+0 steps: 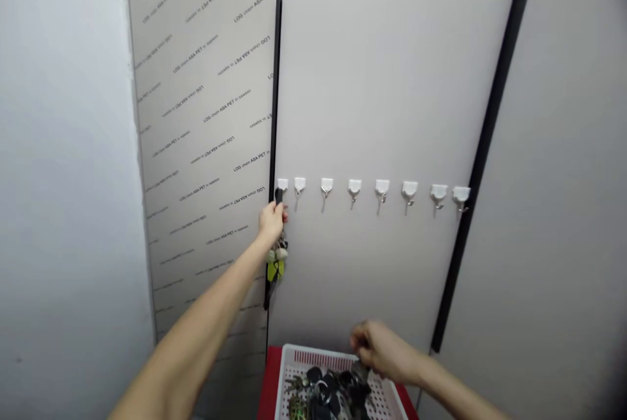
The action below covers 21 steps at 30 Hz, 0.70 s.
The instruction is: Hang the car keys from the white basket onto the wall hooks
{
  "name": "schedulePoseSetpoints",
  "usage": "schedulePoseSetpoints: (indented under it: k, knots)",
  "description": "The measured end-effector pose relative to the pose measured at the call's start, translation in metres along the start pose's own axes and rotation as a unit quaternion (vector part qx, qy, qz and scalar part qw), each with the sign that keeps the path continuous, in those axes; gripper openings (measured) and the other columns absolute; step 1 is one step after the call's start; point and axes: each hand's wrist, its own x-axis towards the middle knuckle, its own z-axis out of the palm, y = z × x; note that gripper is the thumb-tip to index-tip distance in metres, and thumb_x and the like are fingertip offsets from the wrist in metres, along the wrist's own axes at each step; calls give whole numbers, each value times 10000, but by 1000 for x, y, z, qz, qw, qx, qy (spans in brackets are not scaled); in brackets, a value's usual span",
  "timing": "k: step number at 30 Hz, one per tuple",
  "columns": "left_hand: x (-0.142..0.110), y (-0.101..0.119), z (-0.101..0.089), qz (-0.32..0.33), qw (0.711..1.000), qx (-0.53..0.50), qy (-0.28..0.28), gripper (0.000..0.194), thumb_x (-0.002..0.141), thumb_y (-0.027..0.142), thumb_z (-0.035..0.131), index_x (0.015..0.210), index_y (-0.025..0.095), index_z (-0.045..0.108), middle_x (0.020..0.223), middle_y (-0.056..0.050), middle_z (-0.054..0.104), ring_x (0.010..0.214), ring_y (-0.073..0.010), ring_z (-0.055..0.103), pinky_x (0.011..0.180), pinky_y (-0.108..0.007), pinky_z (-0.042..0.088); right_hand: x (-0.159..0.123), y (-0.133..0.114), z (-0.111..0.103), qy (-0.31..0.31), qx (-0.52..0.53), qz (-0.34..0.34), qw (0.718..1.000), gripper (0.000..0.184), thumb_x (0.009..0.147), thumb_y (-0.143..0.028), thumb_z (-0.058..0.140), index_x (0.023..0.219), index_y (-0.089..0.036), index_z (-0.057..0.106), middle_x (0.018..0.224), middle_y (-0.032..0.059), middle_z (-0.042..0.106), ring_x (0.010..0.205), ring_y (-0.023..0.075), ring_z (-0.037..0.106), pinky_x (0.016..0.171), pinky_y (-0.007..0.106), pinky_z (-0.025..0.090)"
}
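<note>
My left hand [272, 219] is raised to the leftmost white hook [283, 185] on the pale cabinet door and is closed on a key bunch [277, 262] with a black fob, pale charms and a yellow tag hanging below my fingers. My right hand [385, 349] is low, over the far edge of a white perforated basket [294, 368] that holds several keys and black fobs [333, 394]. Its fingers are curled together above the pile; whether they hold anything is hidden.
A row of several white adhesive hooks [382, 189] runs across the door, all bare except the leftmost. Black vertical strips [490, 132] edge the door. A film-covered printed panel [206, 126] stands at left. The basket rests on a red surface [270, 381].
</note>
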Motion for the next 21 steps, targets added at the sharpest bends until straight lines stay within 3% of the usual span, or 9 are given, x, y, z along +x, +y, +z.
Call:
schedulePoseSetpoints:
  k: [2,5,9,12,17,21]
  knots:
    - [7,18,-5,40,997,-61,5,159,671,245,344,637,142,461,452,56,406,382,-39,402,408,-151,320,2,15,25,7,-7,-9,1000,284,517,-78,308,631,-137,561,475,-21,499,397,51,401,390,147,294]
    - [6,48,-12,86,984,-159,-3,135,676,241,358,632,144,441,429,71,361,354,-24,361,378,-137,283,3,34,45,-2,-21,-8,1000,289,497,-64,314,614,-139,568,483,-21,499,436,57,407,421,148,297]
    - [-28,60,-8,79,973,-204,-71,158,693,275,363,668,140,442,435,69,348,365,-18,351,391,-137,289,2,52,58,-24,-29,13,999,257,495,-66,339,606,-130,561,492,-19,485,461,62,396,444,154,297]
    - [-68,39,-1,28,972,-197,-125,176,684,298,384,685,135,448,441,64,361,381,-23,359,399,-143,295,0,61,64,-26,-13,7,1000,225,522,-78,342,599,-121,550,504,-14,479,480,63,393,458,153,297]
    - [-131,-20,10,-97,965,-177,-165,192,673,310,389,691,129,449,449,61,369,392,-32,361,400,-152,289,-4,65,63,5,25,15,1000,198,568,-108,344,625,-114,534,506,-15,458,469,60,364,442,154,281]
    - [-165,-52,16,-122,960,-137,-211,209,687,317,367,699,128,454,473,52,378,423,-41,370,437,-166,311,-2,66,65,15,45,21,999,169,568,-120,365,613,-119,528,497,-23,445,467,58,361,446,156,277]
